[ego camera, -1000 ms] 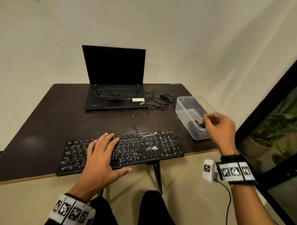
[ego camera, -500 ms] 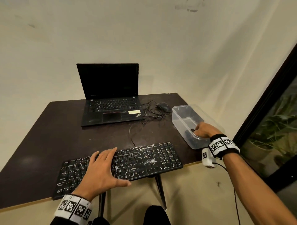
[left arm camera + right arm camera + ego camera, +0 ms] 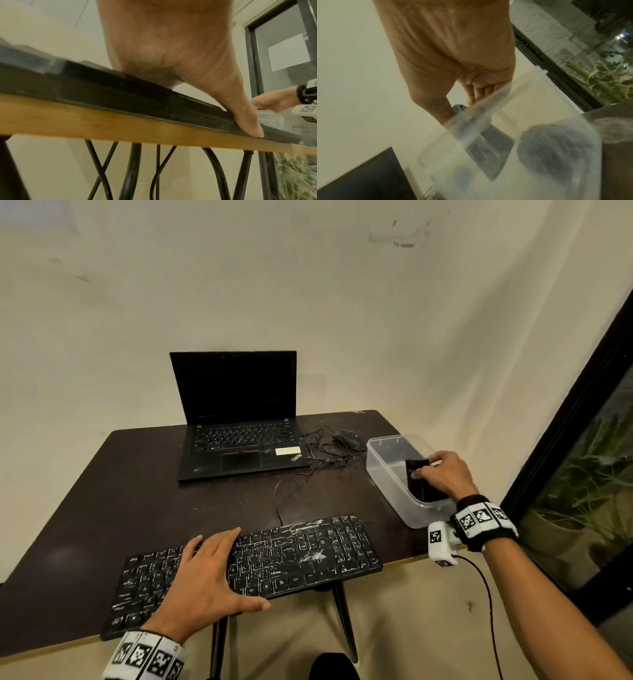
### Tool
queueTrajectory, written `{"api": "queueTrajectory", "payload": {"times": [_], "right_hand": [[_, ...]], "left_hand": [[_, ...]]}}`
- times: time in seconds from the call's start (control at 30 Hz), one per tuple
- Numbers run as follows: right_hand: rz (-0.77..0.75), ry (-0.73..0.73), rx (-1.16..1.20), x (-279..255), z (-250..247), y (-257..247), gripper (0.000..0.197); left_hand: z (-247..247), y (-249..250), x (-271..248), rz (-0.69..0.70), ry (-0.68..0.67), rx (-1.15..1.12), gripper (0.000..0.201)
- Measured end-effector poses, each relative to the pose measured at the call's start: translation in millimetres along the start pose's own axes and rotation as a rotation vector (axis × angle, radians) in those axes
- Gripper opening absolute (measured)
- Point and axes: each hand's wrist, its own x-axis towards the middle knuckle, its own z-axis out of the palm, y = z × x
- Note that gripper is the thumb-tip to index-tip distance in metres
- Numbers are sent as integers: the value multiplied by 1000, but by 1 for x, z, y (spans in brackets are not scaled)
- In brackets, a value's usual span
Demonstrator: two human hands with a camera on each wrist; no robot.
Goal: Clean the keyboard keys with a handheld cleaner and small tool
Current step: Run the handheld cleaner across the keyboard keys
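Observation:
A black keyboard (image 3: pixel 291 556) streaked with white dust lies along the table's near edge. My left hand (image 3: pixel 209 573) rests flat on its left half with fingers spread, and the thumb (image 3: pixel 247 121) lies along the keyboard's front edge (image 3: pixel 120 93). In a clear plastic box (image 3: pixel 387 474) at the table's right edge, my right hand (image 3: pixel 442 470) grips a black oblong handheld cleaner (image 3: pixel 418 477) by its upper end, tilted half above the rim. The right wrist view shows the fingers (image 3: pixel 476 92) and thumb pinching the cleaner (image 3: pixel 489 151) behind the box's blurred wall (image 3: pixel 547 108).
An open black laptop (image 3: pixel 239 419) stands at the back of the dark table (image 3: pixel 144 494), with a black mouse (image 3: pixel 349 439) and tangled cable (image 3: pixel 322 453) to its right. A dark rounded object (image 3: pixel 556 148) lies in the box. A dark-framed window (image 3: pixel 582 474) is on the right.
My right hand went down into the box, took hold of the black cleaner and has raised it partly above the rim. The left hand stayed on the keyboard. The head view tilted up.

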Motion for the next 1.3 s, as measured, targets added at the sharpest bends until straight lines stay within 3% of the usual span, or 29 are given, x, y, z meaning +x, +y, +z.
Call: {"api": "queueTrajectory", "payload": {"times": [0.07, 0.17, 0.23, 0.33, 0.43, 0.53, 0.63, 0.93, 1.3], "right_hand": [[-24, 70, 279, -11, -15, -10, 43], [-31, 43, 708, -44, -29, -31, 26], [31, -107, 957, -74, -26, -46, 15], [173, -380, 1166, -115, 3, -48, 23], [296, -586, 1189, -150, 44, -37, 25], [334, -650, 1157, -171, 68, -27, 24], [336, -640, 1153, -179, 78, -21, 27], [110, -508, 1074, -188, 82, -17, 34], [46, -457, 1033, -191, 89, -19, 40]], "left_hand": [[1, -4, -1, 6, 11, 5, 151], [5, -8, -2, 21, 31, 6, 146], [6, -10, -2, 32, 46, 2, 145], [8, -11, -5, 49, 72, 3, 141], [10, -11, -8, 59, 82, 17, 137], [10, -10, -8, 50, 80, 37, 138], [11, -10, -8, 48, 84, 42, 138], [13, -10, -10, 61, 111, 33, 135], [12, -8, -10, 54, 102, 31, 137]]}}
